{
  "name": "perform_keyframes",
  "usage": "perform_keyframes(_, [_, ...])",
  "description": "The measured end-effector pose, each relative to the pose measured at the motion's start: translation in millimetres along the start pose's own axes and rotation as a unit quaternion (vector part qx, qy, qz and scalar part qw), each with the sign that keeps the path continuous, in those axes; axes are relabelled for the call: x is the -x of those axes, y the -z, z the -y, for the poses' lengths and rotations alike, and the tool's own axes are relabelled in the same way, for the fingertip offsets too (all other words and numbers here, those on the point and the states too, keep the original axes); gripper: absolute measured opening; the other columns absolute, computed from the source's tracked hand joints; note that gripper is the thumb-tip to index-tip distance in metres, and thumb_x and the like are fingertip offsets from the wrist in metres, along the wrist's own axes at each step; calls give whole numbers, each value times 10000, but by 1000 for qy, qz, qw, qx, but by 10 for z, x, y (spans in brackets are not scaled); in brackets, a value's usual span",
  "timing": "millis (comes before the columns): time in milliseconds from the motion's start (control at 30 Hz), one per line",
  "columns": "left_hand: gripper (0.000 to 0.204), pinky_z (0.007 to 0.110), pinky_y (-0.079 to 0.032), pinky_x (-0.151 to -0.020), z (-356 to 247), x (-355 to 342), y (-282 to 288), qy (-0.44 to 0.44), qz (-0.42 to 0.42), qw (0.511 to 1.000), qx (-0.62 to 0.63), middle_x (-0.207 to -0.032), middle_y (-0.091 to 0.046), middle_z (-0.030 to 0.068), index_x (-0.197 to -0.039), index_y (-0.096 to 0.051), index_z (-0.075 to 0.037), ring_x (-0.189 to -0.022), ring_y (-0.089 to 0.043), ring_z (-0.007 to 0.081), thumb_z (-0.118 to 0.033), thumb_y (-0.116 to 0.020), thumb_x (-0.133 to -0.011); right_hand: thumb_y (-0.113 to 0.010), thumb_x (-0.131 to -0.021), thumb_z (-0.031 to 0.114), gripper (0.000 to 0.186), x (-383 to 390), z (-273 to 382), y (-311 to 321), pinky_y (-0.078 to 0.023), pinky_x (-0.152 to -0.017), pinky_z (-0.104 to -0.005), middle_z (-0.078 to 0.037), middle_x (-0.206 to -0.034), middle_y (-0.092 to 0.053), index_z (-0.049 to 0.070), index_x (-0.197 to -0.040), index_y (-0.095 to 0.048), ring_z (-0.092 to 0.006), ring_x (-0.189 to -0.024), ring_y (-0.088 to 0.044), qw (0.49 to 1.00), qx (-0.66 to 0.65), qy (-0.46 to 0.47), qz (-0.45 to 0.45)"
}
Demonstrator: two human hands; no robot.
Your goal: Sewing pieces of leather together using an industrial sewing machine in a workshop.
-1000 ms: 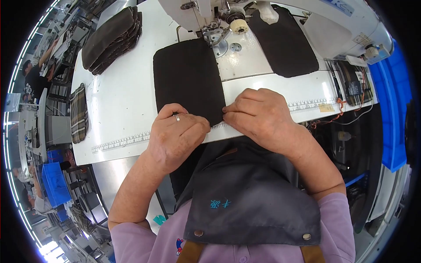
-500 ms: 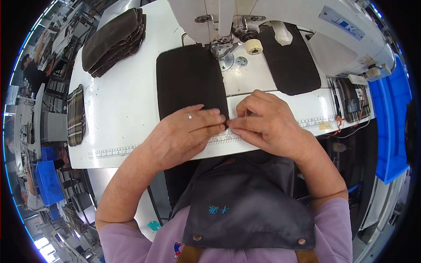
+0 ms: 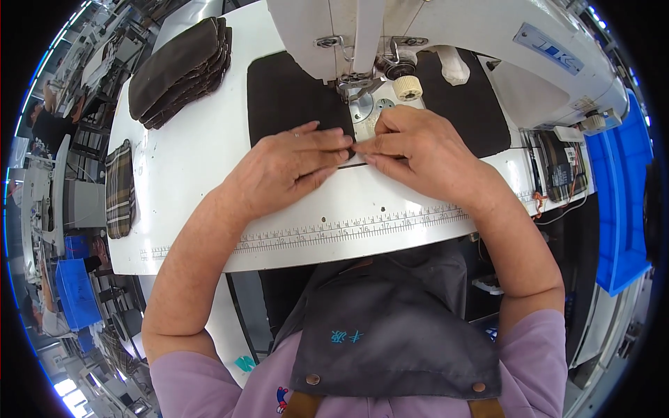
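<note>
A dark fabric piece point(image 3: 289, 97) lies flat on the white sewing table point(image 3: 195, 160), its right edge by the needle plate of the white sewing machine point(image 3: 418, 42). My left hand point(image 3: 289, 167) rests on the fabric's near edge, fingers pinching it. My right hand point(image 3: 411, 153) meets it fingertip to fingertip just in front of the presser foot point(image 3: 352, 87), pinching the same edge. Both hands cover that edge, so the fold itself is hidden.
A stack of dark fabric pieces point(image 3: 181, 70) sits at the table's far left. Another dark piece point(image 3: 470, 104) lies right of the needle. A plaid piece point(image 3: 120, 189) hangs off the left edge. A printed ruler point(image 3: 348, 228) runs along the front. Blue bins point(image 3: 624, 209) stand right.
Both hands have moved away from the table's front edge, toward the presser foot, taking the fabric's near edge with them. The view has shifted closer to the machine.
</note>
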State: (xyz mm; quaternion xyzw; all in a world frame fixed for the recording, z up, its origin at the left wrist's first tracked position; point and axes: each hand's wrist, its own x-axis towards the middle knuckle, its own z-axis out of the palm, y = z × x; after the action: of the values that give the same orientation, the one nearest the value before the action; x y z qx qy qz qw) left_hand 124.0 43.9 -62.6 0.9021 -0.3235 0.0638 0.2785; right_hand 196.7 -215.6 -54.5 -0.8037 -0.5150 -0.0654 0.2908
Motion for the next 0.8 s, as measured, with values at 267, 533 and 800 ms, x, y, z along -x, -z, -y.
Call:
perform_keyframes(267, [309,496,-440,-1195,264,-166,51,28,-25,999,8,-1283,-744,101,-1185,-778,-42,-1261,-676,266,22,-716,-889,-723,-928,231,203,-121,-150,-110,-551,-744,-444,-76,-852,-668,137,-1081,-816,-305,-833,-669,998,56,-30,-4])
perform_keyframes(533, [298,441,-504,-1138,241,-276,20,48,-57,995,-60,-1232,-754,139,-1191,-764,-13,-1213,-698,289,12,-708,-899,-737,-929,288,279,-112,-144,-198,-548,-742,-427,-79,-932,-680,175,-1177,-796,-281,-878,-675,989,139,-40,-29])
perform_keyframes(800, [222,435,-605,-943,-178,-450,-33,147,-8,969,-199,-1103,-772,153,-1107,-782,-14,-996,-752,328,-117,-644,-967,-742,-924,282,265,-76,-159,-216,-533,-711,-425,-65,-888,-628,156,-1150,-798,-277,-821,-661,988,142,-27,-57])
